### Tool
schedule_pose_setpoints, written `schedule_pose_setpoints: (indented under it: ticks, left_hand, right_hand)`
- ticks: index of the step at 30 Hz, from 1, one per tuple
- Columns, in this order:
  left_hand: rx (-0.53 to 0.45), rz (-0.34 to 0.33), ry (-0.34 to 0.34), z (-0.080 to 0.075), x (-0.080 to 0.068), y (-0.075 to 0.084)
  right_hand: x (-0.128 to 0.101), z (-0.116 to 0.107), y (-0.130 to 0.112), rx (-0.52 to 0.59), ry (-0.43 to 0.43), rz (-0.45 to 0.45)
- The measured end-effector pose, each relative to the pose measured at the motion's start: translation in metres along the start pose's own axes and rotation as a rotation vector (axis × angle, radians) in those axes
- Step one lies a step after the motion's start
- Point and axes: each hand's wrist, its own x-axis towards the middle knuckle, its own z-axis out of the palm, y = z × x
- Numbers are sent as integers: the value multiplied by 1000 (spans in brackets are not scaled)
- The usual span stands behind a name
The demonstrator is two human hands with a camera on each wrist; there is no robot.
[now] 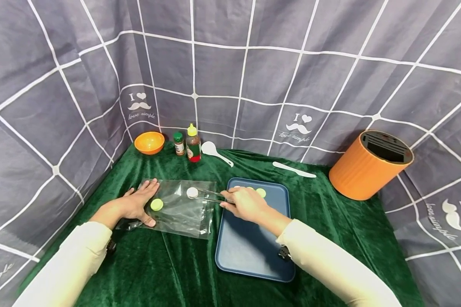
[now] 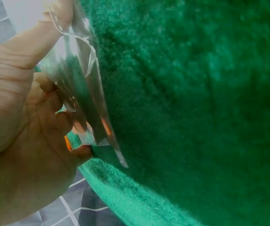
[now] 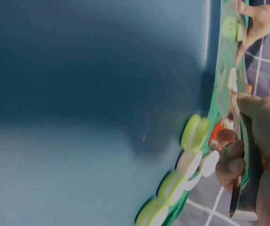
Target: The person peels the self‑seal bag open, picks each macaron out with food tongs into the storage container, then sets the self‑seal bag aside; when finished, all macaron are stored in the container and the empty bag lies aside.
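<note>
My left hand rests spread over the left end of a clear plastic bag, fingers fairly straight, thumb toward the near edge. Just right of the palm, a green macaron lies within the bag's outline. My right hand grips metal tongs, which reach left across the bag's right end. At their tips is a white macaron, overlapping the bag in the head view. Under the right arm lies a blue tray. Along its far edge sit several macarons, including a green macaron, partly behind my right hand in the head view.
Behind the bag stand an orange bowl, a green-capped spice jar and a sauce bottle. A white ladle and a white knife lie farther right. An orange knife block stands at the right on green cloth.
</note>
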Motion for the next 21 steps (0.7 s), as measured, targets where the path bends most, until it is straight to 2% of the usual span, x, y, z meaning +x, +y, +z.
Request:
schedule_pose_setpoints:
  ticks: [7, 17, 21]
  left_hand:
    - [23, -9, -5, -2, -4, 13]
    - [-2, 41, 25, 3, -3, -1]
    - [-5, 22, 19, 1, -3, 4]
  right_hand:
    - [-32, -19, 21, 29, 21, 41]
    - [-79, -34, 53, 73, 60, 79]
    - [-96, -42, 59, 82, 53, 106]
